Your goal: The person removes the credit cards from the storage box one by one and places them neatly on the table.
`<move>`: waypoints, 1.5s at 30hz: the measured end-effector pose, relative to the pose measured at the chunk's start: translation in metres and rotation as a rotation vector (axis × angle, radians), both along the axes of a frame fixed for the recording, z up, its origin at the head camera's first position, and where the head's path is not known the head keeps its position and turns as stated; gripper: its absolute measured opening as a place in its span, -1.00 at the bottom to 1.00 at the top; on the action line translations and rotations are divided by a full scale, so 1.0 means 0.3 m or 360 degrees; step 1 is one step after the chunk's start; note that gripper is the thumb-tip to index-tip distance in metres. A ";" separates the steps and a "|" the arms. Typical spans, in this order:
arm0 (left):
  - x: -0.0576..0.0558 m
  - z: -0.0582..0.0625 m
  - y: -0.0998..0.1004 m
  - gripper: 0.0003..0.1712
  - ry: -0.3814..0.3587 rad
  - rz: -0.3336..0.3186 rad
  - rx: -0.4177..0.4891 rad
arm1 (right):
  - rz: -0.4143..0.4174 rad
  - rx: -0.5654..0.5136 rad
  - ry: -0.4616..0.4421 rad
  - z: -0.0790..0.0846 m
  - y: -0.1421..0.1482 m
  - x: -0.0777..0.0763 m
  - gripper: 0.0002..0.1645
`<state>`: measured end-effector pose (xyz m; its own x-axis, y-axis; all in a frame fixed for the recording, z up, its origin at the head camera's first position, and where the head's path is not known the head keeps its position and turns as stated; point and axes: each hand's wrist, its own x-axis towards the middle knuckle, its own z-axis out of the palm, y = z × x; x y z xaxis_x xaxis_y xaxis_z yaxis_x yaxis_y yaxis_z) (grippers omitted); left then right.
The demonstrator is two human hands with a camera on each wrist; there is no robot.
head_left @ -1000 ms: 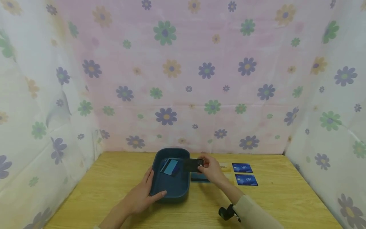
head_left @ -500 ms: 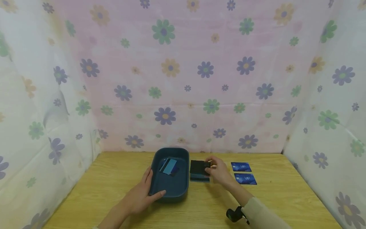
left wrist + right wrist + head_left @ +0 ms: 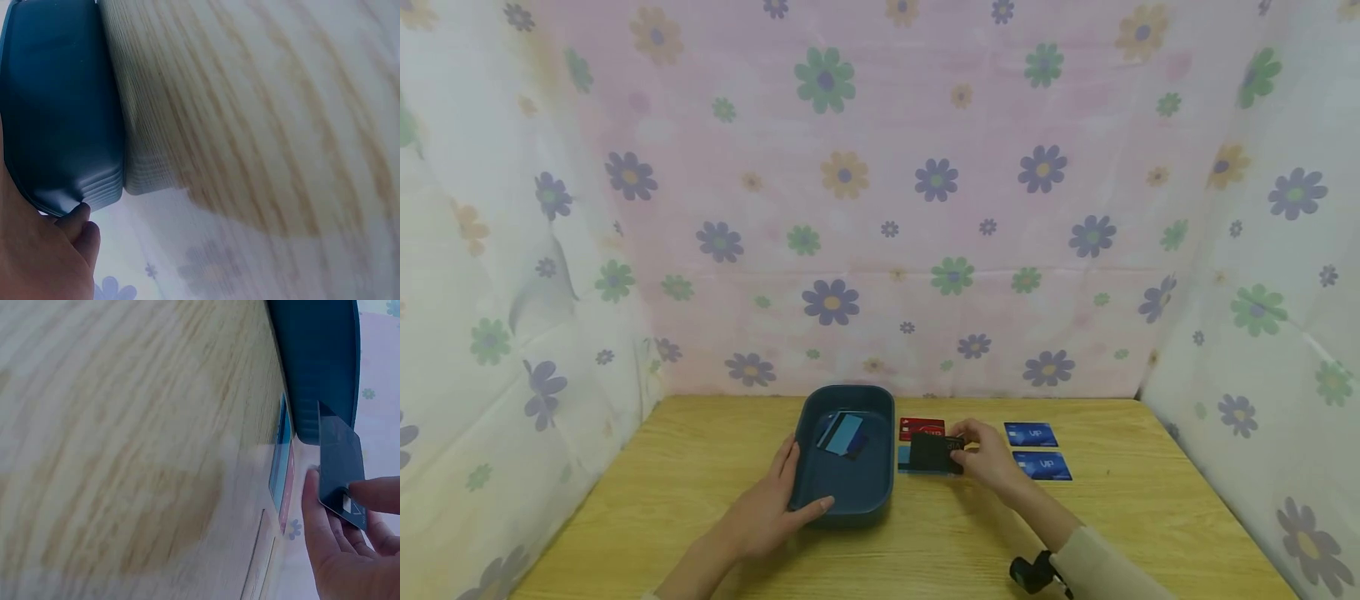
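- By the right hand point(image 3: 988, 457), the black card point(image 3: 931, 452) is pinched between thumb and fingers; it is held over the light-blue card point(image 3: 904, 456), left of this hand.
- By the left hand point(image 3: 766, 510), fingers straight and thumb spread, the tray point(image 3: 853, 485) is touched at side and near rim.
- In the right wrist view, a gap is shown below the black card; in the head view this cannot be judged.
- Right of the right hand, beyond the blue cards point(image 3: 1043, 466), table point(image 3: 1150, 508) is seen until its edge.
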<state>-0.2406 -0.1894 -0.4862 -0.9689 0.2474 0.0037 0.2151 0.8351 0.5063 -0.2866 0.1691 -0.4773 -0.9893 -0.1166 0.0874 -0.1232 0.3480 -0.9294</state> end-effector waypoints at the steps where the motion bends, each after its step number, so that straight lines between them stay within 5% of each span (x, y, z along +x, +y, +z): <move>1: 0.001 0.001 0.000 0.35 -0.0001 0.0002 0.0002 | 0.0002 0.0036 -0.0005 -0.001 0.001 0.003 -0.72; 17: 0.005 0.005 0.001 0.35 -0.0005 0.0013 0.0008 | 0.0340 0.0115 -0.0069 -0.040 0.004 0.055 -0.73; 35: 0.001 0.000 0.000 0.34 -0.0004 0.0003 0.0018 | 0.0432 0.0622 0.0270 -0.050 -0.025 0.065 -0.74; 45: 0.006 0.005 0.002 0.34 0.0001 0.0003 0.0009 | 0.0459 0.0702 0.0252 -0.050 -0.044 0.066 -0.74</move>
<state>-0.2388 -0.1888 -0.4848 -0.9693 0.2458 0.0057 0.2142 0.8326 0.5108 -0.2668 0.1558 -0.4922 -0.8905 -0.4405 0.1137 -0.3975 0.6319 -0.6653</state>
